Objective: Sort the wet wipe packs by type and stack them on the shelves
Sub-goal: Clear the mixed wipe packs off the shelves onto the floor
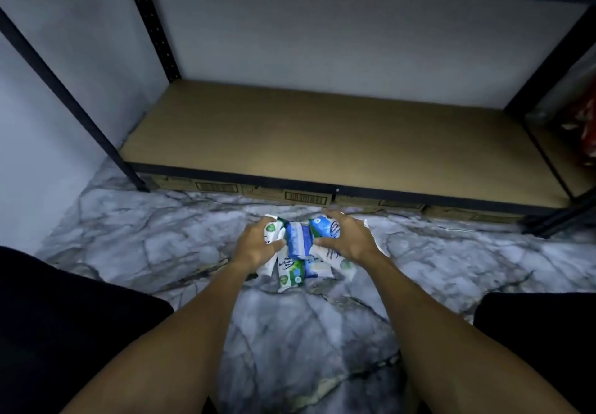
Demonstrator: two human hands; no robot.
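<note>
A small heap of wet wipe packs lies on the marble floor in front of the shelf. My left hand (258,242) grips a white and green pack (271,231) at the heap's left side. My right hand (346,236) curls over a blue and white pack (325,225) on the right. Between the hands a blue pack (298,242) stands on edge. A green and white antibacterial pack (290,275) and another blue pack (317,268) lie just below them. The brown bottom shelf board (322,136) holds nothing.
Black uprights (64,91) frame the shelf against a white wall. Flat cardboard boxes (303,199) sit under the shelf's front rail. A red bag (588,136) rests on the neighbouring shelf at the far right. My dark-clothed knees flank the floor space.
</note>
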